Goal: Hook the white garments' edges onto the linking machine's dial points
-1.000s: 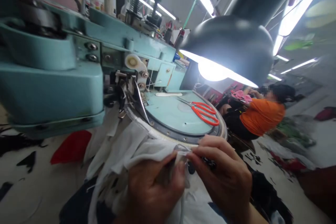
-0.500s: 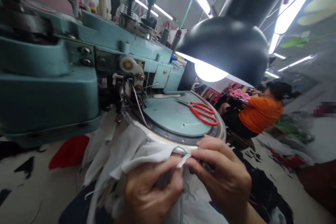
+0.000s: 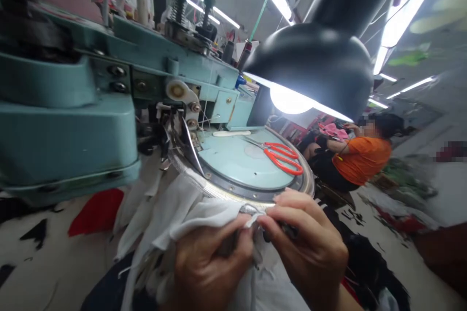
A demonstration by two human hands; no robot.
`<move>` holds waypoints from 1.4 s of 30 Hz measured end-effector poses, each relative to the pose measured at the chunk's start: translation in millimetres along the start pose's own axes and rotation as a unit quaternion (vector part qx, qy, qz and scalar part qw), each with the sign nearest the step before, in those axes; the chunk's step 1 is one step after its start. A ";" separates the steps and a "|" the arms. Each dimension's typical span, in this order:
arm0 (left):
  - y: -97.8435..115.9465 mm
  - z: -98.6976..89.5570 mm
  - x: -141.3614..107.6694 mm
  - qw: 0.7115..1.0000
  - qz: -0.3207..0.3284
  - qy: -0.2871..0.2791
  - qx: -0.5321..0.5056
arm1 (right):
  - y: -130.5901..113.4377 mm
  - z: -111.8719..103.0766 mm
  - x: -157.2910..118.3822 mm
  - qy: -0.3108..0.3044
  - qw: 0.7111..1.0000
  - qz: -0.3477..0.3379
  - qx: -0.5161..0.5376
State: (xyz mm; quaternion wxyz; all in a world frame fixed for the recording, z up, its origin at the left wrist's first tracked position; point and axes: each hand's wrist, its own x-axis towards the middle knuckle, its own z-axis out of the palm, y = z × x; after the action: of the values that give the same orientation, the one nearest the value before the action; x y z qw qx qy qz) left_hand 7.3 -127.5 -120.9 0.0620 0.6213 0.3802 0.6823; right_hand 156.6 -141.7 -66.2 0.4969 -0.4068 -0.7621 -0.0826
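Note:
White fabric (image 3: 207,215) hangs from the toothed metal ring (image 3: 215,190) of a round linking machine. My left hand (image 3: 213,262) is closed and pinches an edge of this fabric between thumb and forefinger. Close beside it, my right hand (image 3: 310,240) grips the same edge with thumb and fingers, its fingertips against the front of the ring. A small strip of fabric shows between the two pinches. Both hands sit at the near rim, and part of the fabric is hidden behind them.
Scissors with red handles (image 3: 282,158) lie on the pale green disc (image 3: 233,160). A black lamp (image 3: 310,68) hangs low over it. The machine's green body (image 3: 69,141) fills the left. A person in an orange top (image 3: 365,155) sits at right; red cloth (image 3: 97,211) lies on the floor.
My fingers have shifted slightly along the fabric edge, and less of the strip between them shows. The person in orange has moved an arm.

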 end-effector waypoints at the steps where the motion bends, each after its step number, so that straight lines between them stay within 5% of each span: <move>1: -0.3 -0.1 -0.2 1.000 -0.003 0.000 0.002 | 0.0 0.3 -0.3 0.001 1.000 -0.006 -0.001; 18: 0.3 -3.1 6.0 1.000 -0.009 -0.004 -0.002 | -3.5 6.6 4.3 0.022 1.000 -0.003 -0.010; 24: -1.2 -16.9 7.5 0.997 0.043 -0.003 0.065 | -2.2 7.3 4.0 0.023 1.000 0.002 -0.015; 33: -8.7 -39.9 37.7 0.967 0.191 -0.135 0.099 | -2.5 8.5 5.2 0.025 1.000 0.014 -0.006; 42: -11.2 -47.2 38.6 0.956 0.215 -0.170 0.101 | -4.8 8.1 3.9 0.039 0.999 0.018 -0.009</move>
State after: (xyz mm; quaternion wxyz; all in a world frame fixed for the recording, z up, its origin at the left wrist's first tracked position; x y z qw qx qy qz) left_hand -47.7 -119.0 -93.8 -0.0857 0.7980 0.2890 0.5219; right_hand 147.0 -138.5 -65.6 0.5238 -0.4211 -0.7342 -0.0962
